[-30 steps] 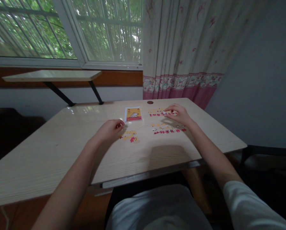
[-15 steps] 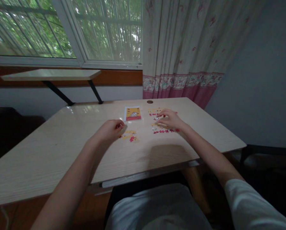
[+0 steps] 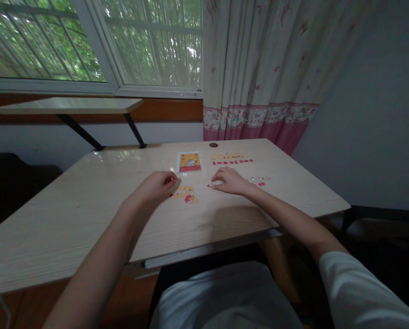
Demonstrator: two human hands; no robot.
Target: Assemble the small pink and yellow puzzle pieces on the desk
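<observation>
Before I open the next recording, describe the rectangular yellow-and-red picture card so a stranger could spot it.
Find the pale wood-grain desk below the white-framed window. Near its far edge lies the rectangular yellow-and-red picture card. Unlike the small red and yellow jigsaw pieces nearby, it is one whole sheet, showing a whitish figure.

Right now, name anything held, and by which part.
The right hand pinches a whitish puzzle piece, exact part too small to tell; the left hand, unclear.
</observation>
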